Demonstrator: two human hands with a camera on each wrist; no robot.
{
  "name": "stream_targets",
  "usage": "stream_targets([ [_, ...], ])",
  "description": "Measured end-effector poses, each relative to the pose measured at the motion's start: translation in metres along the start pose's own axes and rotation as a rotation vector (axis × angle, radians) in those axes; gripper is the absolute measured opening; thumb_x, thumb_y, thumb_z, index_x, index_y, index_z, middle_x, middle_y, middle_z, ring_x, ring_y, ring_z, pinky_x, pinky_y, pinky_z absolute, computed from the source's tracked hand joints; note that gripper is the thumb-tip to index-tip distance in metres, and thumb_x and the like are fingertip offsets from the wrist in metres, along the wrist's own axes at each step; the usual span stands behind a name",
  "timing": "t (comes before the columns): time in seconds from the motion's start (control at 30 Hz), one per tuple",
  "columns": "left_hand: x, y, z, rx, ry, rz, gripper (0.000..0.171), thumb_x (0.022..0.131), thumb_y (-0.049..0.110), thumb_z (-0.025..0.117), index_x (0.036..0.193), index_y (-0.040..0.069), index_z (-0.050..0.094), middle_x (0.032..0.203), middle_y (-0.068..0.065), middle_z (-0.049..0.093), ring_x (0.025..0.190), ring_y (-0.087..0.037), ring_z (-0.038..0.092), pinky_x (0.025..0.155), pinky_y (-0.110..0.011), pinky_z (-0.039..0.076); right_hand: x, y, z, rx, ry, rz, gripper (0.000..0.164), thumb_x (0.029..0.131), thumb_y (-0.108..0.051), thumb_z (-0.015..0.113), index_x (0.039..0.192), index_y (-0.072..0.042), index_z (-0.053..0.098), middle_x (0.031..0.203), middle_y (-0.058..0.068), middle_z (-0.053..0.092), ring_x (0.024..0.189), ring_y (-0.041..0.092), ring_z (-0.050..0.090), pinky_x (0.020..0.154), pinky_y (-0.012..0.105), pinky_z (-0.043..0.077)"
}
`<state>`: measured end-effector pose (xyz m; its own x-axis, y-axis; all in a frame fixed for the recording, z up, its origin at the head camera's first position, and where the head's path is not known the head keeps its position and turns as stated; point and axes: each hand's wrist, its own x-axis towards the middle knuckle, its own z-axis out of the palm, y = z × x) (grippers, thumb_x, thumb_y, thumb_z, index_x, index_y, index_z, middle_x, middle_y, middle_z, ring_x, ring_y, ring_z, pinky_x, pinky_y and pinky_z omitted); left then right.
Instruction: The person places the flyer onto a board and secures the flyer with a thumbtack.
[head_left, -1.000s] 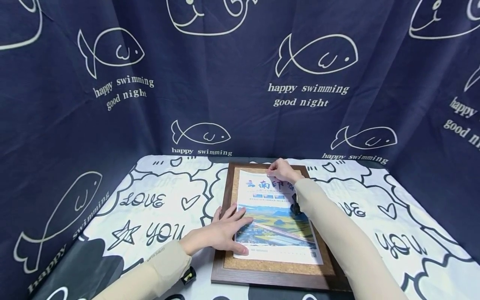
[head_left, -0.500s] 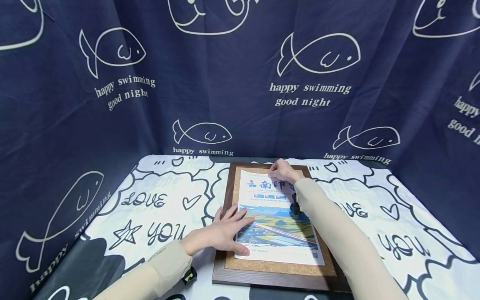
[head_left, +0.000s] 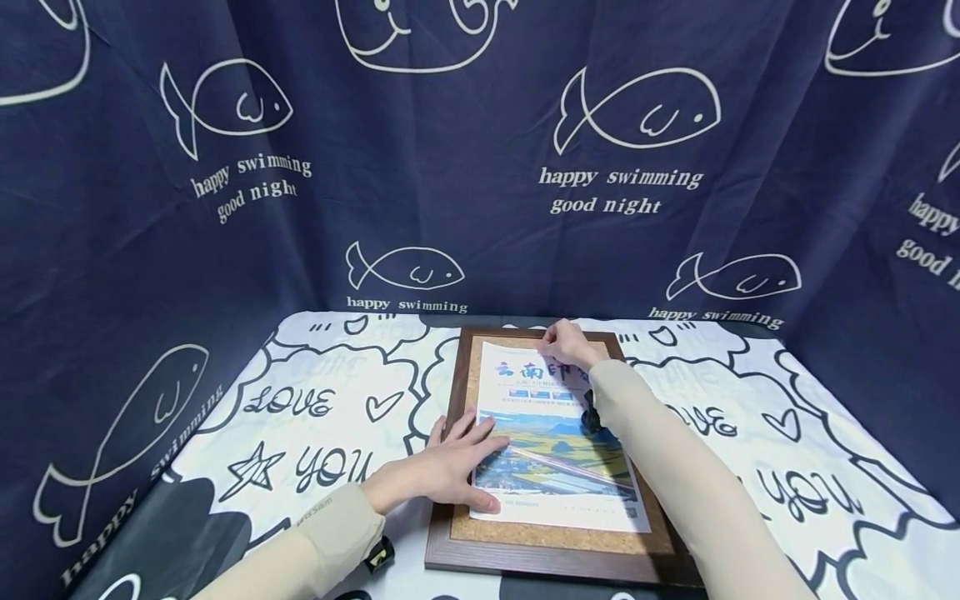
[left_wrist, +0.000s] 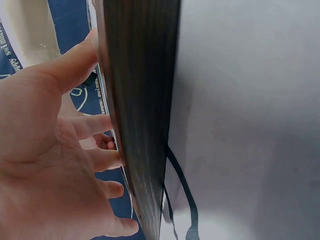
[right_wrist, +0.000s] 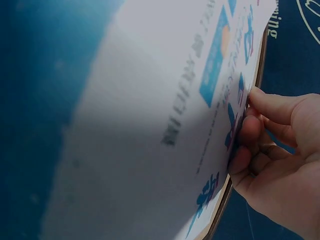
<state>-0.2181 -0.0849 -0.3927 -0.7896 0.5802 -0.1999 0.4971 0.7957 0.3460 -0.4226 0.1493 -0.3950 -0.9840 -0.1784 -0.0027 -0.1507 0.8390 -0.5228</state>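
A printed poster (head_left: 558,437) with a landscape picture and blue Chinese lettering lies on a cork board (head_left: 555,533) in a dark brown wooden frame. My left hand (head_left: 450,467) rests spread over the poster's left edge, thumb near its lower left corner. Seen from the left wrist, that hand (left_wrist: 47,145) has its fingertips just over the frame's side (left_wrist: 135,100). At the poster's top edge my right hand (head_left: 568,343) touches the paper with curled fingers. In the right wrist view, thumb and fingertips of the right hand (right_wrist: 282,145) meet the poster (right_wrist: 175,95); anything between them is hidden.
The board lies on a white cloth (head_left: 300,442) with black cartoon lettering. Behind and on both sides hangs a dark blue fish-patterned curtain (head_left: 502,208). My right forearm (head_left: 690,467) crosses over the board's right side.
Both hands keep their places on the poster. Only a slight shift of the whole head view shows.
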Motion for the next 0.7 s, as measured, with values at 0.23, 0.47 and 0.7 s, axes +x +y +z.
stream_targets([
  [0.23, 0.0, 0.0, 0.001, -0.01, 0.004, 0.002, 0.086, 0.078, 0.059, 0.07, 0.15, 0.026, 0.034, 0.163, -0.007, 0.016, 0.152, -0.032, -0.001, 0.116, -0.065, 0.0, -0.002, 0.003, -0.001, 0.009, 0.016, -0.039, 0.014, 0.093, -0.014, 0.063, 0.089, -0.002, 0.069, 0.083, 0.007, 0.063, 0.077, 0.019, 0.055, 0.068, 0.026, 0.039],
  [0.47, 0.0, -0.002, 0.001, -0.007, 0.008, 0.003, 0.086, 0.079, 0.059, 0.069, 0.15, 0.026, 0.034, 0.163, -0.007, 0.015, 0.152, -0.032, -0.001, 0.116, -0.065, 0.0, -0.008, 0.003, -0.002, -0.013, 0.016, -0.136, 0.012, 0.091, -0.012, 0.065, 0.088, -0.005, 0.073, 0.085, 0.009, 0.068, 0.076, 0.02, 0.055, 0.068, 0.027, 0.04],
  [0.7, 0.0, -0.001, 0.002, -0.008, 0.006, 0.018, 0.086, 0.079, 0.059, 0.069, 0.15, 0.025, 0.033, 0.163, -0.008, 0.015, 0.152, -0.032, 0.0, 0.116, -0.065, 0.001, -0.011, 0.004, 0.0, -0.055, 0.055, -0.183, 0.01, 0.089, -0.009, 0.066, 0.087, -0.003, 0.074, 0.084, 0.01, 0.071, 0.071, 0.018, 0.056, 0.066, 0.027, 0.043],
])
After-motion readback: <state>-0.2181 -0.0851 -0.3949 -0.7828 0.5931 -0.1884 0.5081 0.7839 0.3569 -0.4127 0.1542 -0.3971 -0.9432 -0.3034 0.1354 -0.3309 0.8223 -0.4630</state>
